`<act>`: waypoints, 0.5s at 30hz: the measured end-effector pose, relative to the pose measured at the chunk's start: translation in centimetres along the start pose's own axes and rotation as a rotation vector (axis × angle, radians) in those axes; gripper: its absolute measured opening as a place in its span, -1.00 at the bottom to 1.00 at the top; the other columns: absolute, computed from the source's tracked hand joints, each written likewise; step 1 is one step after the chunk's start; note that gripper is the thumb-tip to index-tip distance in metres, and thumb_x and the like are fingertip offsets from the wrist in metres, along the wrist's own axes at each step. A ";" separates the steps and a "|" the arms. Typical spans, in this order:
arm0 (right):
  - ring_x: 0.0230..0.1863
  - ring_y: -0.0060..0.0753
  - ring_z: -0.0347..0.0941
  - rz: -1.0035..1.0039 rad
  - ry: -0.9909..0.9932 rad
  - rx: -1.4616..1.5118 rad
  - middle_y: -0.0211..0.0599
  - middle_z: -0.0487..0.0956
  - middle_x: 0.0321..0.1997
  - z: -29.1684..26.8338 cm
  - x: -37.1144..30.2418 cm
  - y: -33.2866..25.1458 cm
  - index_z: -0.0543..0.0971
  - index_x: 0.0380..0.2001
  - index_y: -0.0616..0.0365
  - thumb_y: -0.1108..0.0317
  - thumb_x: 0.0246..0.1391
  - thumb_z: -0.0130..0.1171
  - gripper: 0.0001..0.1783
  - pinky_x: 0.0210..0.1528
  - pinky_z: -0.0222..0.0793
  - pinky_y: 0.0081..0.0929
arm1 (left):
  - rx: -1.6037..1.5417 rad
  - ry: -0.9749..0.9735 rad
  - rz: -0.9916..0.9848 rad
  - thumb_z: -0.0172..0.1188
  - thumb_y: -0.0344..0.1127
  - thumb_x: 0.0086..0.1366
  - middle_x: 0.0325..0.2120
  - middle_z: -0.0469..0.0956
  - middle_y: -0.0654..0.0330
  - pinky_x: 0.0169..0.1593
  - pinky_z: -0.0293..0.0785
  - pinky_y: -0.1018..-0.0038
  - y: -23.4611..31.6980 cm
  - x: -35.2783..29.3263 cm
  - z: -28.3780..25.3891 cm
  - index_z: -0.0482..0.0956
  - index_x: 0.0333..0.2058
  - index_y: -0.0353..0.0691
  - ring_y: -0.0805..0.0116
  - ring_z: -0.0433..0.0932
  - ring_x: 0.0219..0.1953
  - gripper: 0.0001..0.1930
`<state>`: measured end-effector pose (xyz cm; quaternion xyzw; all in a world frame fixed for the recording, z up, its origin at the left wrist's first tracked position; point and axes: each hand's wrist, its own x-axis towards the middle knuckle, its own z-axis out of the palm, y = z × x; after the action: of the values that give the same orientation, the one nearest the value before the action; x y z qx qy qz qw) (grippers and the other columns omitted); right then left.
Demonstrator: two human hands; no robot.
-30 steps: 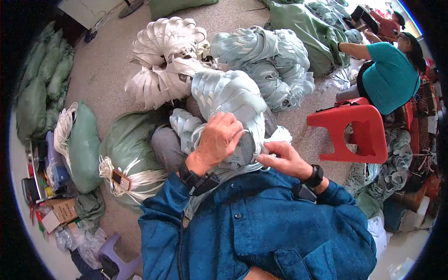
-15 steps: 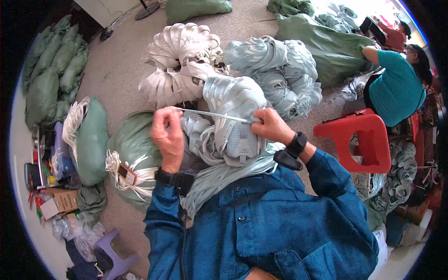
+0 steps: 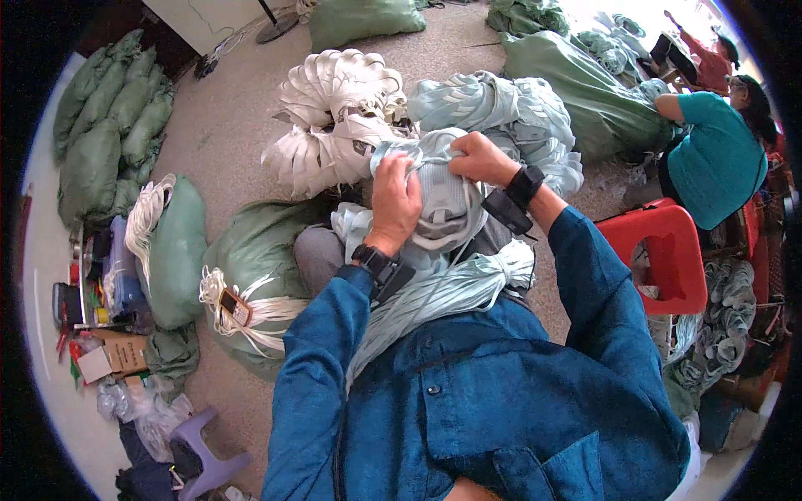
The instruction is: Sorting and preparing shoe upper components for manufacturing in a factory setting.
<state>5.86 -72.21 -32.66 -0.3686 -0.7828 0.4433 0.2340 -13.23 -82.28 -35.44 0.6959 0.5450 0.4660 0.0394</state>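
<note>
A pale blue-grey shoe upper (image 3: 443, 196) is tilted up in front of me, over more light-coloured uppers by my knees. My left hand (image 3: 395, 200) has its fingers curled over the upper's left edge; thin lace shows around there, but what lies under the fingertips is partly hidden. With its fingers closed, my right hand (image 3: 484, 160) grips the upper's far right edge. Across my lap lies a tied bundle of pale mint laces (image 3: 451, 284). Beyond my hands sit a pile of cream shoe uppers (image 3: 334, 92) and a pile of pale blue uppers (image 3: 526, 108).
A green sack (image 3: 251, 242) with white laces and a small phone-like device (image 3: 236, 309) on it stands at my left. To the right is a red plastic stool (image 3: 668, 250). A person in a teal shirt (image 3: 718, 167) sits beside a large green sack (image 3: 576, 92).
The lace stretched between my hands is no longer taut across the upper. My left hand has moved right and up onto the upper, my right hand farther away, and the upper has shifted its tilt.
</note>
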 end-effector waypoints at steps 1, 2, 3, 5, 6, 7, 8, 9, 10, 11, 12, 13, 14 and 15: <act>-0.63 -0.70 0.15 0.005 0.004 0.003 -0.45 0.19 -0.74 0.0 -0.5 0.3 0.35 -0.67 0.30 0.37 -0.10 0.15 -0.74 -0.65 0.11 -0.39 | -0.002 -0.007 0.001 0.07 -0.49 0.23 -0.06 0.44 -0.11 0.16 0.32 0.16 0.1 -0.1 0.0 0.43 -0.12 -0.37 -0.12 0.41 0.05 -0.76; -0.62 -0.70 0.13 -0.048 0.076 -0.072 -0.47 0.19 -0.73 0.2 -1.4 0.5 0.35 -0.68 0.29 0.33 -0.07 0.18 -0.70 -0.64 0.09 -0.39 | -0.018 -0.011 0.005 0.07 -0.49 0.22 -0.07 0.45 -0.10 0.15 0.33 0.16 0.3 -0.5 0.0 0.44 -0.11 -0.36 -0.12 0.41 0.04 -0.76; -0.60 -0.70 0.12 -0.100 0.149 -0.150 -0.49 0.20 -0.73 0.6 -2.5 0.8 0.35 -0.69 0.28 0.29 -0.05 0.21 -0.66 -0.63 0.07 -0.39 | -0.036 -0.016 0.009 0.07 -0.49 0.22 -0.08 0.45 -0.10 0.14 0.33 0.15 0.6 -0.9 0.0 0.44 -0.11 -0.35 -0.12 0.42 0.03 -0.75; -0.61 -0.69 0.15 0.024 0.089 0.018 -0.52 0.29 -0.72 1.2 -5.4 -1.1 0.39 -0.70 0.23 0.14 0.09 0.25 -0.53 -0.62 0.08 -0.43 | -0.039 -0.038 0.016 0.09 -0.49 0.21 -0.06 0.46 -0.09 0.14 0.32 0.16 0.6 -2.7 -1.2 0.44 -0.09 -0.33 -0.10 0.43 0.03 -0.73; -0.59 -0.67 0.26 0.213 0.013 0.321 -0.55 0.40 -0.66 1.3 -7.5 -1.7 0.47 -0.64 0.19 0.16 0.19 0.19 -0.59 -0.56 0.19 -0.51 | -0.034 -0.055 0.022 0.09 -0.49 0.21 -0.05 0.46 -0.09 0.15 0.32 0.16 0.8 -3.3 -1.5 0.43 -0.07 -0.33 -0.09 0.42 0.03 -0.72; -0.51 -0.64 0.40 0.224 -0.035 0.459 -0.53 0.50 -0.56 1.1 -9.3 -2.3 0.54 -0.53 0.17 0.21 0.24 0.14 -0.68 -0.42 0.30 -0.59 | -0.019 -0.064 0.024 0.10 -0.49 0.21 -0.03 0.45 -0.08 0.15 0.32 0.15 1.1 -3.7 -2.1 0.43 -0.06 -0.33 -0.09 0.42 0.04 -0.71; -0.39 -0.59 0.47 0.259 -0.038 0.664 -0.42 0.57 -0.47 1.2 -11.2 -2.6 0.57 -0.46 0.20 0.25 0.26 0.10 -0.72 -0.25 0.36 -0.56 | -0.023 -0.060 0.020 0.10 -0.49 0.21 -0.03 0.45 -0.08 0.15 0.32 0.15 1.4 -3.9 -2.4 0.43 -0.06 -0.33 -0.09 0.42 0.04 -0.71; -0.26 -0.51 0.51 0.323 -0.044 0.849 -0.35 0.61 -0.35 1.3 -13.2 -2.7 0.59 -0.35 0.22 0.27 0.27 0.10 -0.76 -0.10 0.38 -0.50 | -0.015 -0.075 0.000 0.12 -0.47 0.21 -0.01 0.44 -0.07 0.16 0.31 0.15 1.7 -3.9 -2.7 0.42 -0.03 -0.33 -0.08 0.42 0.05 -0.67; -0.14 -0.45 0.52 0.344 -0.069 0.921 -0.29 0.63 -0.24 1.3 -14.6 -3.9 0.59 -0.27 0.25 0.29 0.27 0.09 -0.77 0.04 0.37 -0.43 | 0.000 -0.091 -0.025 0.15 -0.45 0.21 0.01 0.44 -0.07 0.17 0.30 0.15 2.1 -4.1 -3.2 0.42 0.00 -0.33 -0.06 0.41 0.06 -0.64; -0.01 -0.35 0.51 0.305 -0.077 1.049 -0.22 0.63 -0.14 1.7 -15.7 -4.8 0.59 -0.22 0.25 0.30 0.27 0.10 -0.78 0.16 0.33 -0.36 | -0.005 -0.093 -0.024 0.15 -0.45 0.21 0.01 0.44 -0.07 0.17 0.30 0.15 3.2 -3.9 -3.8 0.42 0.00 -0.33 -0.06 0.41 0.06 -0.64; 0.04 -0.29 0.50 0.298 -0.092 1.148 -0.18 0.61 -0.09 2.4 -16.8 -5.0 0.59 -0.21 0.25 0.31 0.26 0.10 -0.78 0.21 0.30 -0.32 | -0.003 -0.076 0.009 0.18 -0.43 0.20 0.04 0.42 -0.07 0.19 0.29 0.15 4.4 -3.7 -4.5 0.40 0.05 -0.32 -0.06 0.40 0.09 -0.58; 0.10 -0.23 0.49 0.284 -0.099 1.245 -0.14 0.60 -0.05 2.7 -17.5 -5.2 0.59 -0.21 0.24 0.32 0.26 0.10 -0.79 0.26 0.28 -0.27 | -0.005 -0.059 0.051 0.22 -0.41 0.19 0.07 0.40 -0.08 0.21 0.27 0.15 5.5 -3.5 -5.0 0.38 0.09 -0.32 -0.05 0.38 0.11 -0.52; 0.10 -0.23 0.49 0.281 -0.100 1.245 -0.14 0.60 -0.05 2.9 -17.5 -5.6 0.59 -0.21 0.24 0.32 0.26 0.10 -0.79 0.26 0.28 -0.27 | -0.077 -0.067 0.106 0.27 -0.36 0.20 0.06 0.44 -0.08 0.21 0.30 0.26 6.2 -3.5 -5.6 0.32 0.17 -0.34 0.03 0.43 0.11 -0.43; 0.11 -0.25 0.48 0.214 -0.124 1.314 -0.12 0.57 0.02 2.9 -17.3 -6.2 0.58 -0.15 0.24 0.31 0.28 0.09 -0.77 0.25 0.30 -0.29 | -0.075 -0.066 0.109 0.27 -0.36 0.20 0.06 0.44 -0.08 0.21 0.30 0.26 7.3 -3.6 -6.3 0.32 0.17 -0.34 0.03 0.43 0.11 -0.43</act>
<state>12.30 -89.39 -29.42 -0.1987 -0.3211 0.8692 0.3192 -12.24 -90.90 -29.97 0.7376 0.4869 0.4643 0.0581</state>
